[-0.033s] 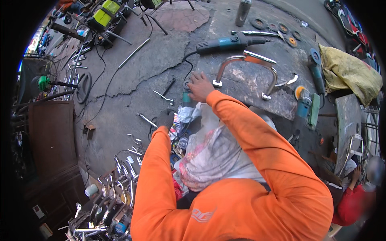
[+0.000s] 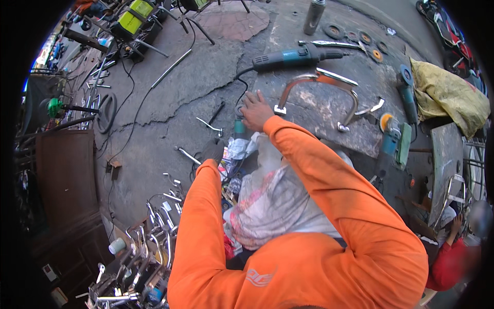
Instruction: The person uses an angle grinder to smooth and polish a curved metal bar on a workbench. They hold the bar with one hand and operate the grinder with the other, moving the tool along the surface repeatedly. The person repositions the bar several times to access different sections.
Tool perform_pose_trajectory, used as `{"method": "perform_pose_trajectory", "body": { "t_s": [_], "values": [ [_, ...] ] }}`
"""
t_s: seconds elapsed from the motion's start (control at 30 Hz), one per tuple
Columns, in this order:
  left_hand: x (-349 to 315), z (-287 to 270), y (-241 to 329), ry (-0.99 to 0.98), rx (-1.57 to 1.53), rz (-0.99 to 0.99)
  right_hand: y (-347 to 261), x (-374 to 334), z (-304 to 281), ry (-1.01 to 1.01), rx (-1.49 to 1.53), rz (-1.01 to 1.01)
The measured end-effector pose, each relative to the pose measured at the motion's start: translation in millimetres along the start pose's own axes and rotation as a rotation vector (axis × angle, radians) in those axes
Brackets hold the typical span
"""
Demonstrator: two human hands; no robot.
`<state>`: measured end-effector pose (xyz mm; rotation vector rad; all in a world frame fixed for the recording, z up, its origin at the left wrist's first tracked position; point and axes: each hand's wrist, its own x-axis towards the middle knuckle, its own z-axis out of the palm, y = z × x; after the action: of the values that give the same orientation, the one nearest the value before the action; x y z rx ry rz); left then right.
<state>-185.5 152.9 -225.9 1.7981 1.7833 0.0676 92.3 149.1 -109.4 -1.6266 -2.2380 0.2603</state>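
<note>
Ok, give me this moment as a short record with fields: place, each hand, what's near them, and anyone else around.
Place: cracked concrete ground outdoors, strewn with metal parts and power tools
Right hand: bare, reaching forward, beside a bent chrome bar; whether it grips anything cannot be told
Left hand: dark, looks gloved, low by a small heap of clutter; grip unclear
Ahead: teal angle grinder lying on the ground, cable trailing
Right side: yellow cloth
Lower left: rack of chrome parts
Other person: red sleeve at lower right
</note>
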Motion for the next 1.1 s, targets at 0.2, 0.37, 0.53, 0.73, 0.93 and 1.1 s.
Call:
{"method": "perform_pose_trajectory", "body": {
  "t_s": [0.2,0.37,0.53,0.73,0.93,1.1],
  "values": [
    [112.9,51.9,3.5,-0.086,0.133,-0.184,9.4,14.2,26.1,-0.080,-0.068,0.091],
    [193.8,75.2,8.3,-0.015,0.110,-0.145,6.3,17.0,19.2,-0.091,0.014,0.126],
    [239.3,87.7,25.1,-0.059,0.271,-0.204,7.2,18.4,13.7,-0.115,0.038,0.133],
    [240.1,98.2,25.6,-0.205,0.440,-0.217,6.8,17.1,17.0,-0.143,0.069,0.130],
    [217.3,60.9,3.5,-0.038,0.219,-0.209,7.4,19.0,15.9,-0.156,0.042,0.138],
    [135.1,-67.3,0.3,0.350,-0.224,-0.121,5.1,16.8,20.3,-0.153,0.019,0.151]
  ]
}}
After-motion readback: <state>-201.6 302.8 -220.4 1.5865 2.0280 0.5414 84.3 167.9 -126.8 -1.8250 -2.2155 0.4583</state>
